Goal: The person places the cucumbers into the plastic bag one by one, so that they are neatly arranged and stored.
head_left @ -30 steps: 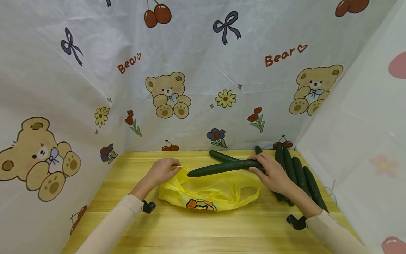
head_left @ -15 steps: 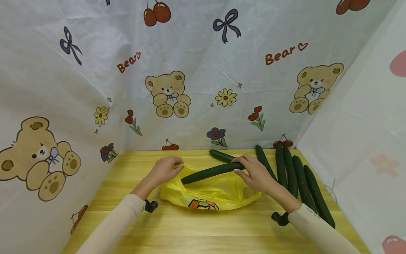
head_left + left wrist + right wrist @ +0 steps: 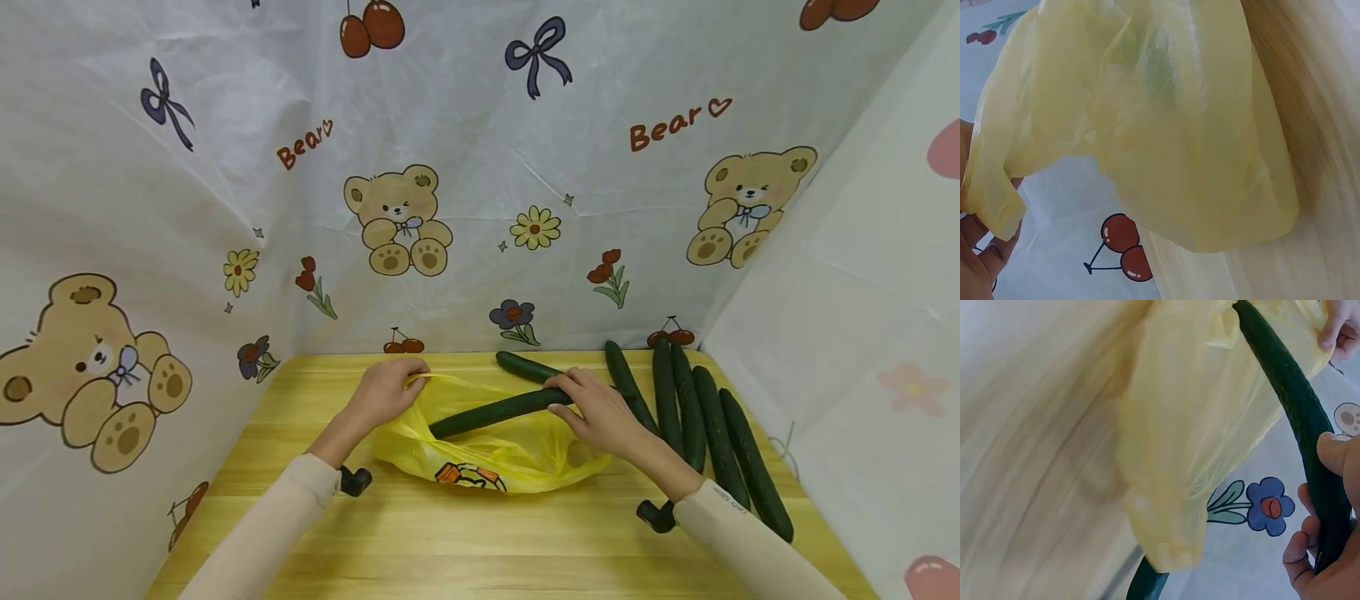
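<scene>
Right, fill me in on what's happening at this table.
A person's left hand holds up the edge of a yellow plastic bag. The right hand grips a cucumber near one end, its other end inside the bag's open mouth. Another cucumber lies behind the bag, and five more cucumbers lie on the right side of the wooden table.
</scene>
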A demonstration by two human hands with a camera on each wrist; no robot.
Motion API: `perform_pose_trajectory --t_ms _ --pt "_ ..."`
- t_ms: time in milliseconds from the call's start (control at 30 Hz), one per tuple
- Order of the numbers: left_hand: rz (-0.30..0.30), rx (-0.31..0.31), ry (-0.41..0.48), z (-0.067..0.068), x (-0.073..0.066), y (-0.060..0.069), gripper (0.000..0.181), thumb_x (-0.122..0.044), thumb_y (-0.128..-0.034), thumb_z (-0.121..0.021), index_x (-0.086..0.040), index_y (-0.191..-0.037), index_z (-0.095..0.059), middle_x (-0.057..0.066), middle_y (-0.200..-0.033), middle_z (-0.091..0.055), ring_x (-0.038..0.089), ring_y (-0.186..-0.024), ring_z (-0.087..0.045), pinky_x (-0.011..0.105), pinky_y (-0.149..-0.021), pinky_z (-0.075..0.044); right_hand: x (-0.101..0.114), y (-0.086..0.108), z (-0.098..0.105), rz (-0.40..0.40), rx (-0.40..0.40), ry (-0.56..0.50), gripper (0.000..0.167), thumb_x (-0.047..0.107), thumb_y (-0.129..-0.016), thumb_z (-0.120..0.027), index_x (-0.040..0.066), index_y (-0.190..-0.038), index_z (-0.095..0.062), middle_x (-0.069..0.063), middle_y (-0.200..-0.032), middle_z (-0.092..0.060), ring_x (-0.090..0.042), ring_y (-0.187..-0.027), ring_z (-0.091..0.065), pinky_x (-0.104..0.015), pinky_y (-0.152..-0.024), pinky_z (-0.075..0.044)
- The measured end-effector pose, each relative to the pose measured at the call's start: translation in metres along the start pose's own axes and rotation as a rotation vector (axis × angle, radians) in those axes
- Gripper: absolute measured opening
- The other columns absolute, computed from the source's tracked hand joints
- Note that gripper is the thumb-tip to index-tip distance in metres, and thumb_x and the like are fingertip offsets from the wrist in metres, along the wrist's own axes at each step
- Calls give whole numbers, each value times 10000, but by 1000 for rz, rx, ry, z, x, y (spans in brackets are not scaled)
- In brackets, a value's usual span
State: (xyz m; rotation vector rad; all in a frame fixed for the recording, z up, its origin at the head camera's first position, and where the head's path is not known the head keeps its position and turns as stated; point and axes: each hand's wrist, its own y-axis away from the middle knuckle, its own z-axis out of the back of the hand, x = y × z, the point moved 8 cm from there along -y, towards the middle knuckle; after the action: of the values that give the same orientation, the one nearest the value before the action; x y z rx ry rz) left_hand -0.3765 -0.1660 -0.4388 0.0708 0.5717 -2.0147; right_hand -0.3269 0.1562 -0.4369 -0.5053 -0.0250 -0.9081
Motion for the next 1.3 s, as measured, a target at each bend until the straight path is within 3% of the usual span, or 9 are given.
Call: perform_pose_trajectory --t_ms 233,533,1000,1133,1300 --pt "3 7 2 0 -2 -4 105 -225 -1045 -721 -210 -1128 -784 -20 -1094 -814 176 -910 -758 418 -802 -616 0 3 1 11 -6 11 332 251 -1034 -738 122 -1336 -691 -61 -1143 -686 -193 -925 -597 -368 -766 -517" --pt "29 70 5 -12 -5 -3 106 -234 -1059 -697 -231 -1127 -779 -37 -1049 -811 48 -731 -611 322 -717 -545 6 0 0 5 -16 -40 335 269 -1046 -719 129 -1348 -684 -46 -1174 -687 -217 -1002 -621 -407 -819 -528" --pt "13 53 7 -12 -7 -2 112 -230 -1062 -693 -226 -1135 -778 -41 -1013 -807 20 -623 -532 265 -625 -474 10 -3 -3 6 20 -72 335 283 -1068 -687 112 -1357 -686 -68 -1248 -699 -259 -1106 -663 -497 -949 -558" --pt "-4 38 13 -11 -9 -3 108 -222 -1066 -687 -225 -1132 -772 -57 -951 -791 23 -586 -506 253 -593 -448 4 -3 -9 -2 79 -68 330 278 -1064 -695 111 -1348 -694 -72 -1234 -705 -258 -1084 -667 -504 -947 -563" --pt "-13 25 28 -10 -11 -3 106 -215 -1070 -678 -219 -1128 -767 -57 -921 -780 34 -557 -479 246 -568 -422 -12 -1 -24 -38 222 -124 353 218 -1052 -714 76 -1374 -678 -104 -1291 -726 -317 -1150 -707 -543 -1001 -576"
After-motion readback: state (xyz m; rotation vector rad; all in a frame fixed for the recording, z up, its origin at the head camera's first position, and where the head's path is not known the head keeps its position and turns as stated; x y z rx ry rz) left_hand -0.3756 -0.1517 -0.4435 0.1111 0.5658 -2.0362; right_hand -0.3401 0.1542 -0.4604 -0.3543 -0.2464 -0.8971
